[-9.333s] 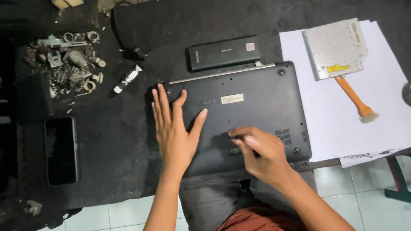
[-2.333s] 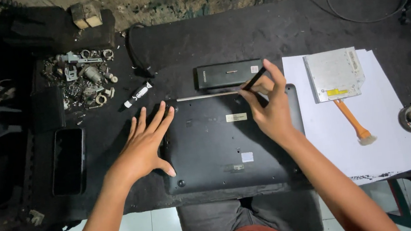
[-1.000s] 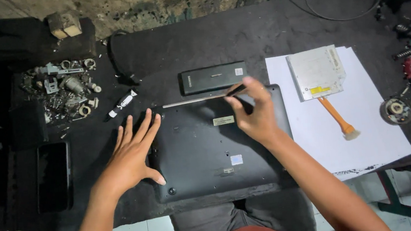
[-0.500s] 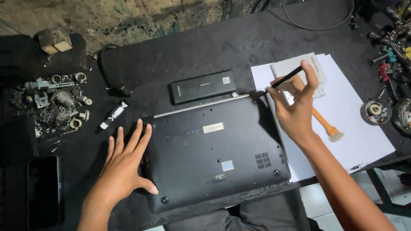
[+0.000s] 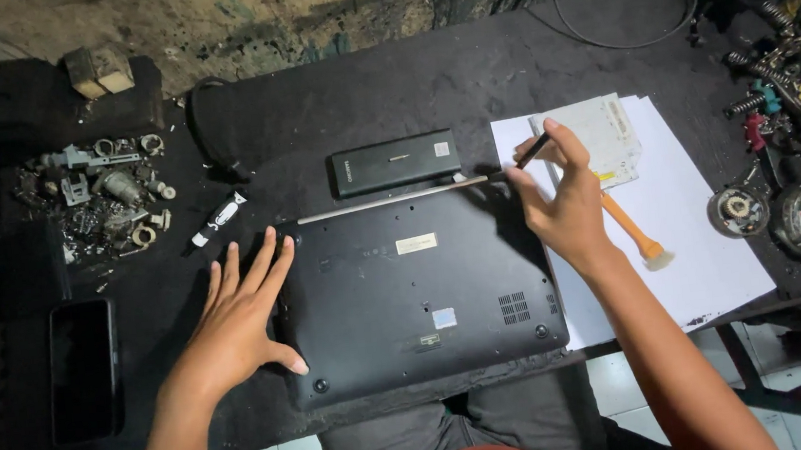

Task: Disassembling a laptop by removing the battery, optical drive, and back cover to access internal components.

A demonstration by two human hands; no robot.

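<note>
- Dim overall; left edge of the frame sunk almost to black, phone barely separable from the mat
- Lit softly from above and slightly right; white paper brightest, close to washed out
- Faint sheen on the laptop base; soft shadow under the right hand
- Sharp at centre; corners stretched by wide-angle distortion; clutter at upper right slightly smeared

Laptop base: matt black, probably plastic.
</note>
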